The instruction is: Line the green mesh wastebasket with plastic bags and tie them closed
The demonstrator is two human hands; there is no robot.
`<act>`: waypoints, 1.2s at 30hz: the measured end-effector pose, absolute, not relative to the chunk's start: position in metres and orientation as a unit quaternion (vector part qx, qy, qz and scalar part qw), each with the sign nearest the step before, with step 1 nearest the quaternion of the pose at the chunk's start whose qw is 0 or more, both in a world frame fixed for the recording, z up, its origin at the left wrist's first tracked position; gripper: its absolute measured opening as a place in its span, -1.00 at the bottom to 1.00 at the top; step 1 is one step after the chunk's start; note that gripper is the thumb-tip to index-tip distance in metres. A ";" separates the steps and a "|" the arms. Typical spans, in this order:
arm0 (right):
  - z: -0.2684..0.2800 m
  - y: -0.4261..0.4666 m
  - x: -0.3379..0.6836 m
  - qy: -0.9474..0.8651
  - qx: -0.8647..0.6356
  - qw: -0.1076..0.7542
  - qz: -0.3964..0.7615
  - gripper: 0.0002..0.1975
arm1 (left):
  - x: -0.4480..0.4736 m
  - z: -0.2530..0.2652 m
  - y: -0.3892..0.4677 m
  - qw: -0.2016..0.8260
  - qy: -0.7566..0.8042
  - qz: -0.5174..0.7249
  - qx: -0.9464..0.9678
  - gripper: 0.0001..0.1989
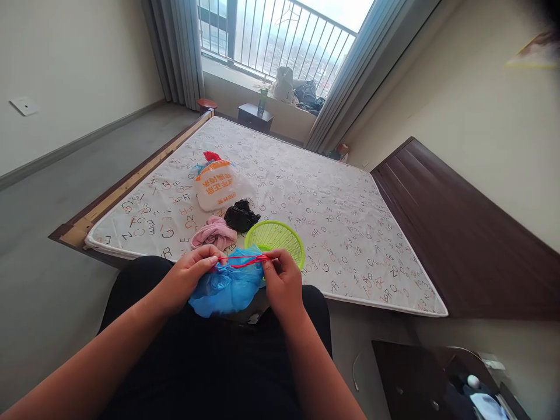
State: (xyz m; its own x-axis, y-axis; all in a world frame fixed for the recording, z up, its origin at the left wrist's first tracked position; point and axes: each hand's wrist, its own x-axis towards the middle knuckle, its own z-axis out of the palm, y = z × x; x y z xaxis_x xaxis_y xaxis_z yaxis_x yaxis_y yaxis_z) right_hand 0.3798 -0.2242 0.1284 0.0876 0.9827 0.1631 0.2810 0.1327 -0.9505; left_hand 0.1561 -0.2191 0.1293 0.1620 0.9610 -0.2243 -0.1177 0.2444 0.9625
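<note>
A crumpled blue plastic bag (231,286) hangs between my hands above my lap, with a red drawstring (245,262) along its top. My left hand (195,271) pinches the string and bag edge at the left. At the right, my right hand (282,280) grips the red string between thumb and fingers. Just beyond the bag, a lime-green plastic basket (284,233) sits on the mattress edge, partly hidden by the bag and my right hand. Beside it lie a pink cloth (214,233) and a bunched black plastic bag (242,216).
The letter-printed mattress (306,192) bears a white plastic bag (221,186) with orange print and a red bundle (212,156). A dark headboard (459,233) stands at the right. Lower right is a dark nightstand (406,379) with items; another nightstand (254,116) stands by the window.
</note>
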 end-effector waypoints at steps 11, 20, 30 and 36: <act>0.120 -0.209 0.385 -0.382 -0.568 0.565 0.461 -0.71 | 0.146 0.116 -0.216 0.578 0.507 0.518 0.375 -0.77; 0.125 -0.206 0.389 -0.321 -0.495 0.598 0.542 -0.69 | 0.122 0.122 -0.205 0.569 0.533 0.474 0.409 -0.64; 0.130 -0.206 0.402 -0.349 -0.519 0.580 0.522 -0.67 | 0.125 0.114 -0.195 0.488 0.585 0.371 0.531 -0.51; 0.132 -0.206 0.428 -0.475 -0.527 0.498 0.498 -0.70 | 0.114 0.109 -0.192 0.478 0.595 0.459 0.454 -0.46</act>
State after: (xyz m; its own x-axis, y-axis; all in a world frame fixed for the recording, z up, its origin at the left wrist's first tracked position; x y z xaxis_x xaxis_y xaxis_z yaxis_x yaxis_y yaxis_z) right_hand 0.4280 -0.2063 0.1322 0.0523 0.9973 -0.0523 0.0042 -0.0526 -0.9986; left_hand 0.1138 -0.1920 0.1087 -0.1309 0.9797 -0.1520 0.1013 0.1658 0.9809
